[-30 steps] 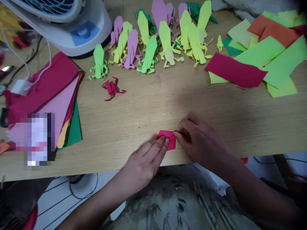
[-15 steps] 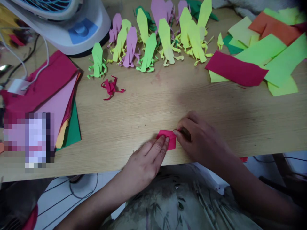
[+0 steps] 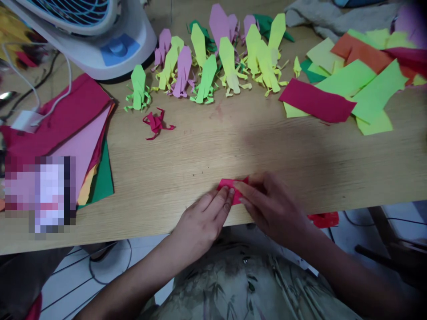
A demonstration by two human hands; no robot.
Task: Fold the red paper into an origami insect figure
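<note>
A small folded piece of red-pink paper [image 3: 227,182] lies near the front edge of the table between my two hands. My left hand [image 3: 204,217] holds it down from the left with its fingertips pressed on top; the thumb is hidden. From the right, my right hand [image 3: 274,205] grips the paper's right side, with the thumb on its face and the other fingers bent around the upper right edge. The fingers cover much of the paper, so its exact folds cannot be made out.
A small red origami figure [image 3: 156,124] sits beyond my hands. Behind it stand several origami figures [image 3: 206,79] in green, yellow and purple. Loose coloured paper [image 3: 316,100] lies at right, a paper stack [image 3: 88,133] at left, below a white fan [image 3: 133,49].
My right thumb has moved left onto the paper's face, and the right hand covers more of it. My left hand keeps its place. The view has shifted slightly.
</note>
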